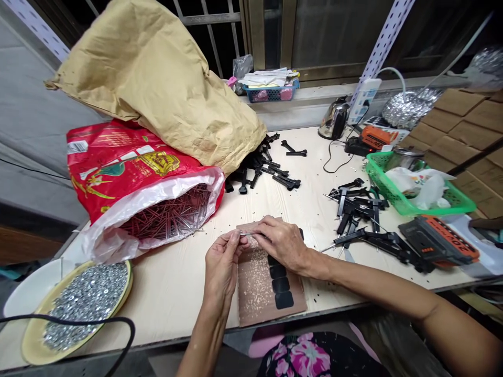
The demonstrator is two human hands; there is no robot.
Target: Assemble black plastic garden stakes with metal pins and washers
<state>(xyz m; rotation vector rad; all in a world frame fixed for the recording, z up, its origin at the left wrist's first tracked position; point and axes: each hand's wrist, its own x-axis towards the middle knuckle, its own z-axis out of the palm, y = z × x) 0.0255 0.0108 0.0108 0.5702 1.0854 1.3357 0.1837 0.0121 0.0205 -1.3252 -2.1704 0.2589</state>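
Note:
Just above a brown board, both hands meet over a thin silvery metal rod. My left hand pinches its left end between thumb and fingers. My right hand has closed fingertips on the other end. Whether a small part sits on the rod is too small to tell. Beneath my right hand, black rounded-square pads run in a row down the board. An open red bag of long thin metal rods lies to the left, near a yellow bowl of small silvery metal pieces.
A large brown paper sack leans at the back left, with black plastic parts by its mouth. More black parts with rods lie right, beside a power tool battery and green basket. A kettle stands behind.

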